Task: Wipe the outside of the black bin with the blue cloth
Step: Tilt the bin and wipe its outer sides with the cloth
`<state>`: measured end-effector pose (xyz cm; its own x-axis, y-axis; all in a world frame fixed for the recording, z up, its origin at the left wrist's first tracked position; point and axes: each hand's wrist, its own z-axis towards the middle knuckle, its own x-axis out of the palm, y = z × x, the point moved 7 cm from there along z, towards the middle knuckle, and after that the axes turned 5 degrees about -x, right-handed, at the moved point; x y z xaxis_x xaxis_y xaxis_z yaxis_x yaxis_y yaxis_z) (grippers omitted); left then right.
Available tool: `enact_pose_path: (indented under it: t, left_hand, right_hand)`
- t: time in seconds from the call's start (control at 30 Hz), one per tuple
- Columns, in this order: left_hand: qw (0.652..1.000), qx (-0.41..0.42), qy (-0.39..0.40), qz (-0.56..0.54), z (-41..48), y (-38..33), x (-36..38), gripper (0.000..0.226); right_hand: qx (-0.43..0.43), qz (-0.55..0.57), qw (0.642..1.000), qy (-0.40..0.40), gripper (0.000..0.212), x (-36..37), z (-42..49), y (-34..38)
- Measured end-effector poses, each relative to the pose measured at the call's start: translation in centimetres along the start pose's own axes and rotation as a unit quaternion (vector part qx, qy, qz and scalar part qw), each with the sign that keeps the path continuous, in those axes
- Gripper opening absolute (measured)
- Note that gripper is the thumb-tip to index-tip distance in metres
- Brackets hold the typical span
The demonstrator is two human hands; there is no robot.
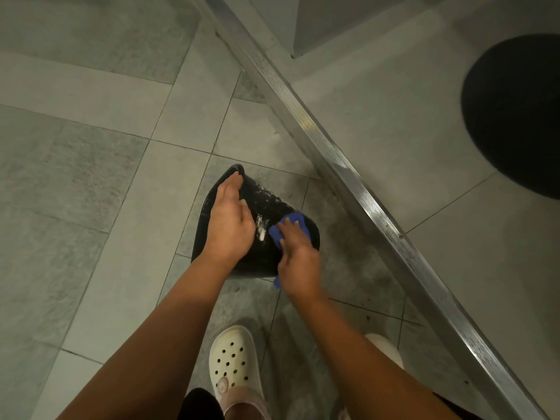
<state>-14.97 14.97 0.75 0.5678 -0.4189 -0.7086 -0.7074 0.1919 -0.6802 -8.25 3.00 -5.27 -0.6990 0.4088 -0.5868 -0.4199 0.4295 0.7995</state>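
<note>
The black bin [266, 207] lies on its side on the grey tiled floor, its outer wall streaked with white marks. My left hand [228, 219] rests flat on the bin's upper side, fingers straight and reaching to the rim. My right hand [298, 253] presses the blue cloth [288, 227] against the bin's right side, fingers curled over the cloth. A bit of cloth shows below the wrist at the bin's lower edge.
A ribbed metal threshold strip [348, 168] runs diagonally just right of the bin. A round black mat [515, 116] lies beyond it at the right. My feet in white clogs [233, 365] stand just below the bin. Grey floor tiles [91, 177] spread to the left.
</note>
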Motion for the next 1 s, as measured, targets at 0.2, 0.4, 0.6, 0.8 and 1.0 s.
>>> enact_pose_path:
  t: [0.2, 0.4, 0.6, 0.8, 1.0]
  left_hand:
    - [1.000, -0.020, -0.003, -0.024, 0.0, -0.2, 0.4, 0.048]
    - [0.999, -0.030, -0.003, -0.032, 0.1, 0.2, 0.3, 0.048]
    - [0.999, -0.031, -0.006, -0.018, 0.2, 0.1, 0.3, 0.047]
    - [0.999, -0.037, -0.003, -0.038, 0.2, 0.0, 0.4, 0.046]
    - [0.997, -0.051, -0.003, -0.051, 0.2, 0.2, 0.4, 0.046]
  right_hand:
    - [0.002, 0.020, 1.000, 0.000, 0.041, 0.0, 3.9, 0.2]
    - [0.036, 0.041, 0.998, -0.033, 0.037, -0.5, -0.9, -1.0]
    - [-0.058, 0.044, 0.997, -0.024, 0.040, 0.2, 0.7, 2.3]
    - [0.043, 0.029, 0.997, -0.060, 0.037, -0.8, 1.9, -0.2]
    - [-0.027, 0.039, 0.999, -0.027, 0.045, 0.4, -0.7, 2.6]
